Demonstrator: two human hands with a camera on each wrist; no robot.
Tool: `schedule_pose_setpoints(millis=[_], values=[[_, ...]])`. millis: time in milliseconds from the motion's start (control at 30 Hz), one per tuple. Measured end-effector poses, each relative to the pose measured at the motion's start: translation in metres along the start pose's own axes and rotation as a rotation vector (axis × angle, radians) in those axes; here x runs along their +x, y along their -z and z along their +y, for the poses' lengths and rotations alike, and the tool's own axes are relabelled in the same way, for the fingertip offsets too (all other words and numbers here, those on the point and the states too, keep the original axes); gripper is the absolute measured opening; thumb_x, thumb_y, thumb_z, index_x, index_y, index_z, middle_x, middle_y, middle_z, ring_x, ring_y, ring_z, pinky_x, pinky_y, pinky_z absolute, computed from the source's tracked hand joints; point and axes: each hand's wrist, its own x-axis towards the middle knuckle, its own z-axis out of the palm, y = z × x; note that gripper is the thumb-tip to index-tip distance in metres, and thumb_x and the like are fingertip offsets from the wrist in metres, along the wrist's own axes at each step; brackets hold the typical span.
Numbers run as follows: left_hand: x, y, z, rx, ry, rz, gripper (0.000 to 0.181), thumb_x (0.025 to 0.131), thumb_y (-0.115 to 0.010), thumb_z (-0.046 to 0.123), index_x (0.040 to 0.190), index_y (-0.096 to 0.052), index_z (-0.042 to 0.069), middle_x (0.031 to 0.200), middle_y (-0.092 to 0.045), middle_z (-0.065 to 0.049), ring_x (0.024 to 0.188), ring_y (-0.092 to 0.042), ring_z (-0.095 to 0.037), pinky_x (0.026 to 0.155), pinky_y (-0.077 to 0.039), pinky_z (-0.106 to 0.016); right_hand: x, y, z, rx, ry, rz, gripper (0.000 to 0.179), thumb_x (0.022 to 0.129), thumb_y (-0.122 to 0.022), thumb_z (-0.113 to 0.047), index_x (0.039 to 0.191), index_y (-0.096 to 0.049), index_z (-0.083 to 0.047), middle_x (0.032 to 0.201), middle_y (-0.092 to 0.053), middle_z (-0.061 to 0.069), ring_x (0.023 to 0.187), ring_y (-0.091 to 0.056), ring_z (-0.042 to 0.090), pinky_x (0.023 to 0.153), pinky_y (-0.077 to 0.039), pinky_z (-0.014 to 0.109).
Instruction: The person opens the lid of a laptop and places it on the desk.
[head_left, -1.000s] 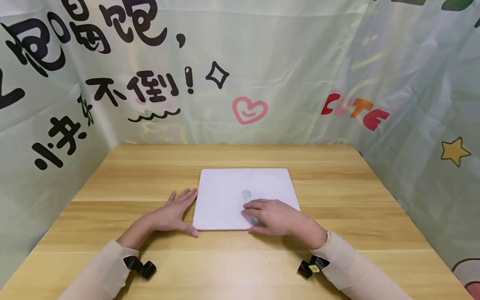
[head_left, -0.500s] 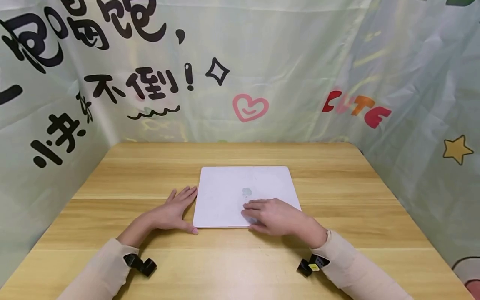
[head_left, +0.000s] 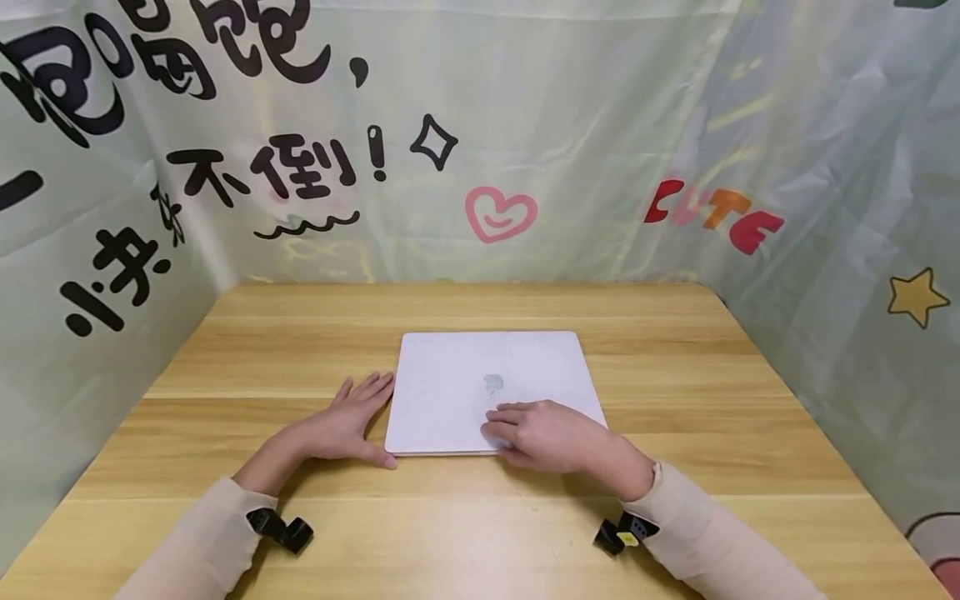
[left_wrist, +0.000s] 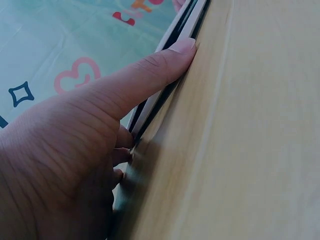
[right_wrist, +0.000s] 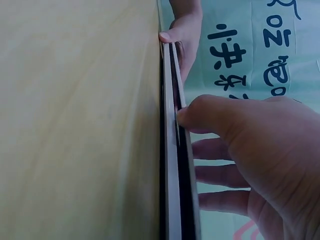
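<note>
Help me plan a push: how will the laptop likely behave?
The laptop would likely slide rather than tip, lying flat on the table. Its straight edges suggest stiffness. The lid may swing up, as a dark gap shows beneath.

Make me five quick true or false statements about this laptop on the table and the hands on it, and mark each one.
1. The right hand grips the front edge of the lid. True.
2. The laptop stands wide open. False: the right wrist view shows only a narrow gap between lid and base.
3. The left hand is at the laptop's left side, with its thumb by the front corner. True.
4. The table has a plain black top. False: it has a light wood-grain top.
5. The heart on the backdrop is solid green. False: it is a pink outline.
</note>
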Motion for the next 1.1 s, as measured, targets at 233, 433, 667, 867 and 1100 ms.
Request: schedule_pose_setpoints(millis=[233, 433, 667, 867, 1100], values=[[0.0, 0.0, 0.0, 0.005, -0.005, 0.006, 0.128, 0.068, -0.069, 0.076, 0.155, -0.016, -0.002, 0.161, -0.012, -0.018, 0.148, -0.004, -0.037, 0.113, 0.007, -0.061, 0.001, 0.001, -0.002, -0.016, 0.033, 0.086, 0.02, 0.085, -0.068, -0.015, 0.103, -0.065, -0.01, 0.108, -0.07, 0.001, 0.101, -0.067, 0.015, 0.08, -0.056, 0.028], [0.0, -0.001, 0.001, 0.017, -0.008, 0.009, 0.126, 0.069, -0.068, 0.076, 0.154, -0.017, -0.003, 0.161, -0.012, -0.019, 0.148, -0.004, -0.037, 0.113, 0.006, -0.06, -0.001, 0.006, -0.002, -0.03, 0.031, 0.101, 0.017, 0.083, -0.067, -0.012, 0.1, -0.064, -0.01, 0.106, -0.07, 0.001, 0.1, -0.068, 0.014, 0.076, -0.057, 0.027], [0.001, -0.002, 0.002, 0.021, -0.004, 0.021, 0.125, 0.07, -0.067, 0.076, 0.154, -0.019, -0.002, 0.161, -0.014, -0.019, 0.148, -0.005, -0.037, 0.113, 0.004, -0.062, -0.003, 0.009, -0.001, -0.037, 0.041, 0.114, 0.015, 0.082, -0.065, -0.009, 0.097, -0.063, -0.009, 0.101, -0.07, -0.001, 0.095, -0.068, 0.012, 0.071, -0.056, 0.024], [0.001, -0.001, 0.003, 0.01, 0.002, 0.025, 0.124, 0.07, -0.069, 0.074, 0.154, -0.019, -0.002, 0.161, -0.014, -0.018, 0.148, -0.006, -0.037, 0.113, 0.004, -0.062, -0.003, 0.013, 0.001, -0.047, 0.058, 0.144, 0.016, 0.08, -0.065, -0.007, 0.096, -0.063, -0.009, 0.099, -0.07, -0.001, 0.097, -0.068, 0.013, 0.071, -0.057, 0.024], [0.001, 0.0, 0.003, -0.002, 0.005, 0.024, 0.124, 0.07, -0.07, 0.074, 0.155, -0.019, 0.0, 0.161, -0.015, -0.018, 0.148, -0.006, -0.037, 0.113, 0.004, -0.062, -0.004, 0.015, 0.004, -0.059, 0.077, 0.205, 0.021, 0.08, -0.064, -0.006, 0.101, -0.067, -0.007, 0.102, -0.071, 0.0, 0.097, -0.069, 0.013, 0.07, -0.057, 0.024]])
